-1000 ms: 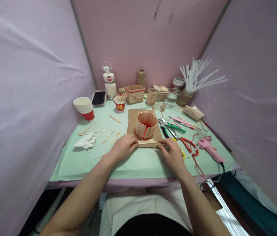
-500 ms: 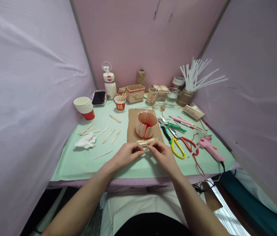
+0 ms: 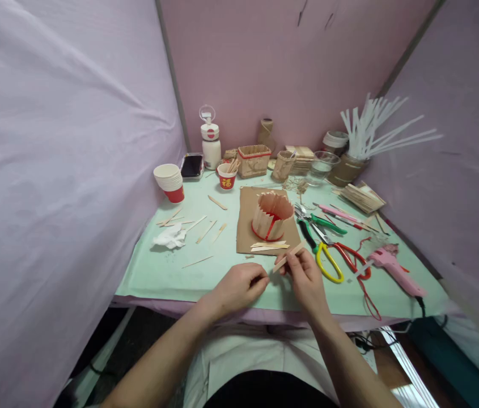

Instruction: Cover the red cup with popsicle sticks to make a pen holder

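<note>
Fingers of the right hand (image 3: 307, 279) are closed in a pinch on a stick (image 3: 280, 264), the thumb laid across its middle. Both ends show beyond the grip: one slants up and away to the right, the other points down toward the left hand (image 3: 239, 285), stopping just beside its fingertips, seemingly apart from them. The left fingers are loosely curled, thumb and forefinger close together; whether something small sits between them, I cannot tell. Just beyond the held stick, more sticks (image 3: 270, 246) lie on the near edge of the cardboard (image 3: 245, 221), in front of the ring (image 3: 274, 220) of upright slats. Scissors (image 3: 329, 266) lie just right of the right hand.
</note>
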Action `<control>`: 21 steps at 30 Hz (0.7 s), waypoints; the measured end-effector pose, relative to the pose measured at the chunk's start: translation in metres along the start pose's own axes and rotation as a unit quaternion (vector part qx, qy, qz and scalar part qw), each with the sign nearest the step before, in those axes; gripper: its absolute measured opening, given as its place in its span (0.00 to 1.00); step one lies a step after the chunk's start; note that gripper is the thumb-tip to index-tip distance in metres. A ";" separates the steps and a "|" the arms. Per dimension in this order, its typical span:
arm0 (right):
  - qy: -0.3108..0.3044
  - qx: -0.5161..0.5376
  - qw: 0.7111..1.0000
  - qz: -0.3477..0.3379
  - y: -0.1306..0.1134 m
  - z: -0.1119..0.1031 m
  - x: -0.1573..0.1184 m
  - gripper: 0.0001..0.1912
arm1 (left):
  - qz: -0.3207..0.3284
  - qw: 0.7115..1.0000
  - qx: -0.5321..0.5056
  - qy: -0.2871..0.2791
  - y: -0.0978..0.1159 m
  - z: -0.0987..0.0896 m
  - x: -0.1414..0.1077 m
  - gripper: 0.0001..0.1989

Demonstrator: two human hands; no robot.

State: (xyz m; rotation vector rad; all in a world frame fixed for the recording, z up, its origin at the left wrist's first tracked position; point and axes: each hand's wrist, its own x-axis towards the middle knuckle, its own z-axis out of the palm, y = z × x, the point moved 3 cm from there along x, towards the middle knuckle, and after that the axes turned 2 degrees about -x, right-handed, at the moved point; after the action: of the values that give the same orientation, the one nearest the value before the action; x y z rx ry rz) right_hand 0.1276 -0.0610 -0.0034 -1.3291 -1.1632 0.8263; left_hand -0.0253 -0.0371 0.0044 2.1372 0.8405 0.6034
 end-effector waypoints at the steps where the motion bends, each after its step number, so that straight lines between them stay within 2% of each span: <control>1: 0.008 -0.006 1.000 -0.004 -0.001 -0.001 0.000 0.13 | 0.004 1.000 -0.001 0.006 0.001 -0.001 -0.004 0.10; 3: 0.009 -0.066 0.998 -0.020 -0.002 -0.003 0.000 0.13 | -0.004 0.999 0.007 0.041 -0.003 -0.013 -0.009 0.09; 5: -0.007 -0.179 0.982 -0.063 -0.002 -0.003 0.001 0.12 | -0.050 0.990 0.049 0.126 -0.013 -0.036 -0.012 0.09; 7: -0.037 -0.302 0.944 -0.128 -0.001 0.000 0.002 0.11 | -0.122 0.960 0.125 0.221 -0.029 -0.064 -0.013 0.07; 8: -0.050 -0.353 0.921 -0.158 0.000 0.003 0.002 0.11 | -0.152 0.942 0.174 0.243 -0.036 -0.075 -0.012 0.07; 10: -0.075 -0.420 0.882 -0.199 0.003 0.008 0.002 0.12 | -0.202 0.916 0.258 0.231 -0.051 -0.089 -0.009 0.07; 12: -0.093 -0.446 0.865 -0.210 0.006 0.011 0.002 0.12 | -0.230 0.904 0.302 0.195 -0.062 -0.092 -0.004 0.06; 16: -0.102 -0.443 0.867 -0.204 0.008 0.011 0.001 0.09 | -0.240 0.901 0.326 0.156 -0.069 -0.086 0.002 0.07; 21: -0.050 -0.411 0.879 -0.235 -0.004 0.007 0.001 0.09 | -0.223 0.916 0.293 0.163 -0.050 -0.085 -0.006 0.08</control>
State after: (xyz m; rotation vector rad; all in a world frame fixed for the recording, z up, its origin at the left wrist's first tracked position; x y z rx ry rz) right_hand 0.1208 -0.0582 -0.0002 -1.5604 -1.9435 0.0058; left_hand -0.1024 0.0237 0.0158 2.2568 1.8241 0.5093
